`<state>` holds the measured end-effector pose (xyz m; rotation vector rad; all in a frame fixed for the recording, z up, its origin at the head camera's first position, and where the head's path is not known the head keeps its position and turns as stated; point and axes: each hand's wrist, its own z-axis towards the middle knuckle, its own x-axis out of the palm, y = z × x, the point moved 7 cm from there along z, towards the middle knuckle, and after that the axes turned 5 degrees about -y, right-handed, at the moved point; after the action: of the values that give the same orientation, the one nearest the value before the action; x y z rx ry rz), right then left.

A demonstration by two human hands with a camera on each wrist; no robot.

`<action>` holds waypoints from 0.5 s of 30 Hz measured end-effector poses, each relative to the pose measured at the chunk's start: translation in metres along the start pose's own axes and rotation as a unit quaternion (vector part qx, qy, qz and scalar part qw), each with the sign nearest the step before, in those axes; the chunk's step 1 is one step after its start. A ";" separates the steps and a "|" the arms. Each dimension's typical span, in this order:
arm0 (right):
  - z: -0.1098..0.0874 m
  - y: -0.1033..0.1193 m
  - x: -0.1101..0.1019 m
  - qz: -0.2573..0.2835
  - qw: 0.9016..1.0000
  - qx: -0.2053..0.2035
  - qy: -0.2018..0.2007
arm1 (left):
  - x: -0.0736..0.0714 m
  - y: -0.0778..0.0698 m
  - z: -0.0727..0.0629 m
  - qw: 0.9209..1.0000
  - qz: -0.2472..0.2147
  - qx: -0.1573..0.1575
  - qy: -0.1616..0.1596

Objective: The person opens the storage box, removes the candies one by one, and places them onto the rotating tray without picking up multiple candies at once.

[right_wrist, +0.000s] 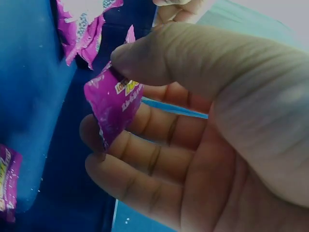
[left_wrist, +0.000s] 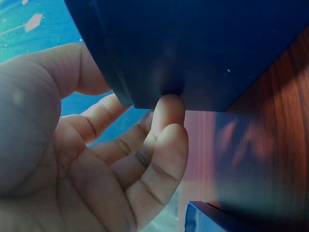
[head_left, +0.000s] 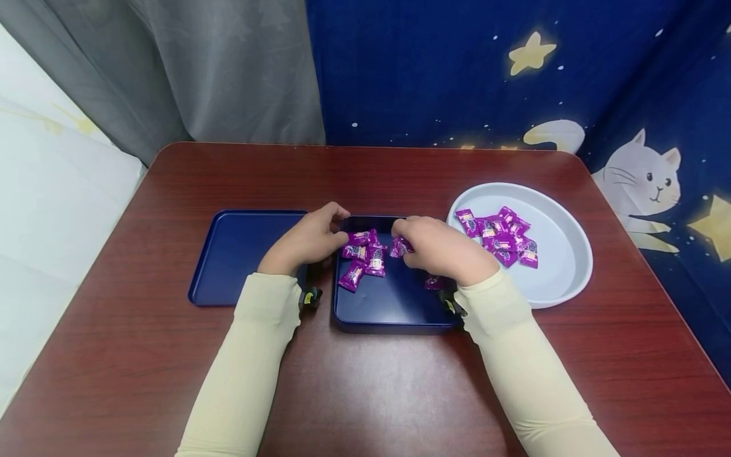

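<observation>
My right hand (head_left: 442, 247) is over the dark blue box (head_left: 394, 304), pinching a purple wrapped candy (right_wrist: 113, 101) between thumb and fingers. My left hand (head_left: 308, 238) is at the box's far left corner. In the left wrist view its thumb hooks over the rim and its fingers (left_wrist: 169, 116) touch the outer wall. Several purple candies (head_left: 375, 259) lie together in the left part of the box, beside my left thumb. Another candy (head_left: 434, 282) lies at its right side, partly covered by my right hand.
A round white tray (head_left: 562, 266) at the right holds a pile of the same candies (head_left: 499, 238). Left of the box lies a flat dark blue lid (head_left: 228, 266), partly covered by my left hand. A grey curtain (head_left: 240, 70) and a blue star-patterned curtain (head_left: 422, 70) hang behind the table (head_left: 365, 393).
</observation>
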<state>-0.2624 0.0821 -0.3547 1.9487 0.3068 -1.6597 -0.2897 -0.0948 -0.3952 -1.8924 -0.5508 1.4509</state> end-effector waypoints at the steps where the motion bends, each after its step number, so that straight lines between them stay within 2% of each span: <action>1: -0.001 -0.001 -0.001 0.001 1.000 0.002 0.000 | 0.000 0.000 0.000 1.000 0.000 0.000 0.000; 5: -0.004 -0.003 -0.004 0.003 1.000 0.017 0.002 | 0.001 0.000 0.000 1.000 -0.001 0.001 -0.001; 15: -0.013 -0.006 -0.016 0.015 1.000 0.025 -0.008 | 0.002 0.000 0.000 1.000 0.002 0.002 -0.003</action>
<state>-0.2574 0.0969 -0.3396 1.9653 0.2321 -1.6777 -0.2892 -0.0936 -0.3960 -1.8864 -0.5473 1.4599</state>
